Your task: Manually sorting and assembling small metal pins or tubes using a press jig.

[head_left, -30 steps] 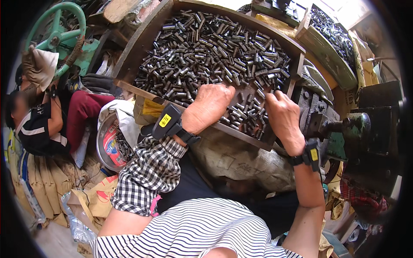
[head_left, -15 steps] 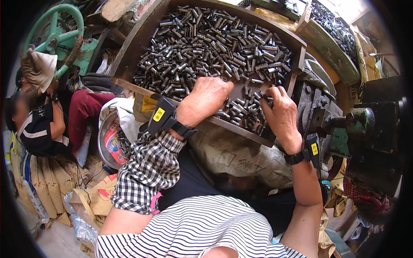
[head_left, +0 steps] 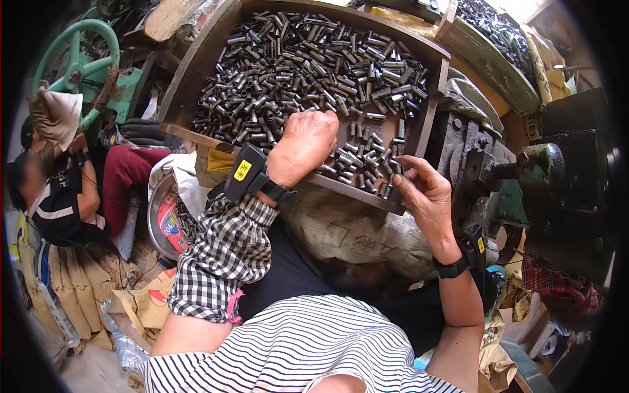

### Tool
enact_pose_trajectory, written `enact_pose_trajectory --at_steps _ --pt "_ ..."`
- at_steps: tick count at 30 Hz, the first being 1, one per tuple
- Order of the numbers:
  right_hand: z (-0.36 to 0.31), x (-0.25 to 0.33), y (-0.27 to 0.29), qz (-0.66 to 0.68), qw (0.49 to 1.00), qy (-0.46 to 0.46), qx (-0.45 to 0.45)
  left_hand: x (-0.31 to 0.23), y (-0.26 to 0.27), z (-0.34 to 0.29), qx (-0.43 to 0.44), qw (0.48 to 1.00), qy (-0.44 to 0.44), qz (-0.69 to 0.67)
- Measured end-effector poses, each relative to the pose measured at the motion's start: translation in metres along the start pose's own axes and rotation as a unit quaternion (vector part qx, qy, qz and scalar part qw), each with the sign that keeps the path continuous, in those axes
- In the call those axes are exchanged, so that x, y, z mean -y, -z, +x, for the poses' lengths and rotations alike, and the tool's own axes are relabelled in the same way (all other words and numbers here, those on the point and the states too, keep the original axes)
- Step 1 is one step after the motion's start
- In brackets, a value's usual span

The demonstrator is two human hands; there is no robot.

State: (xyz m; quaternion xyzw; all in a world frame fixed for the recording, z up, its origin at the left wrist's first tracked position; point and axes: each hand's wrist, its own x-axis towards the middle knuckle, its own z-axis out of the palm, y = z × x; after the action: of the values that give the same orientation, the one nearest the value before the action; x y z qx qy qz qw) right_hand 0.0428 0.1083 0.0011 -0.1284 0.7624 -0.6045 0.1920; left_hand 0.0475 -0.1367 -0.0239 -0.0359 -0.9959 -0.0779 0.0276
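Small dark metal tubes point(head_left: 288, 72) lie heaped in a wooden tray point(head_left: 196, 65) in front of me. A smaller, looser group of the same tubes point(head_left: 360, 160) lies by the tray's near right corner. My left hand point(head_left: 306, 141) is curled closed over the near edge of the big heap, knuckles up; its fingertips are hidden, so what it holds does not show. My right hand point(head_left: 422, 190) is at the near right corner, beside the small group. Its thumb and forefinger are apart, close to the outermost tubes.
Right of the tray stands a dark machine point(head_left: 544, 170). A second tray of metal pieces point(head_left: 501, 39) is at the far right. A metal basin point(head_left: 157, 223) with more pieces sits at left, near another person point(head_left: 72, 190) and a green handwheel point(head_left: 75, 69). A sack point(head_left: 354, 236) lies below the tray.
My right hand has come down and nearer, from over the small group to the tray's corner, and its fingers have parted. My left hand has drawn slightly left and curled in.
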Motion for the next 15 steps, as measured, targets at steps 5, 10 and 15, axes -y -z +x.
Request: enact_pose_trajectory --at_steps 5,10,15 --pt "0.005 0.008 0.007 0.12 0.989 -0.083 0.021 -0.007 -0.003 0.002 -0.054 0.981 0.007 -0.187" --pt "0.009 0.006 0.008 0.16 0.984 -0.07 0.012 -0.033 0.007 0.006 0.009 0.913 0.003 -0.407" --pt "0.01 0.008 0.008 0.244 0.965 -0.1 0.017 -0.039 0.007 0.004 0.172 0.653 0.118 -0.728"
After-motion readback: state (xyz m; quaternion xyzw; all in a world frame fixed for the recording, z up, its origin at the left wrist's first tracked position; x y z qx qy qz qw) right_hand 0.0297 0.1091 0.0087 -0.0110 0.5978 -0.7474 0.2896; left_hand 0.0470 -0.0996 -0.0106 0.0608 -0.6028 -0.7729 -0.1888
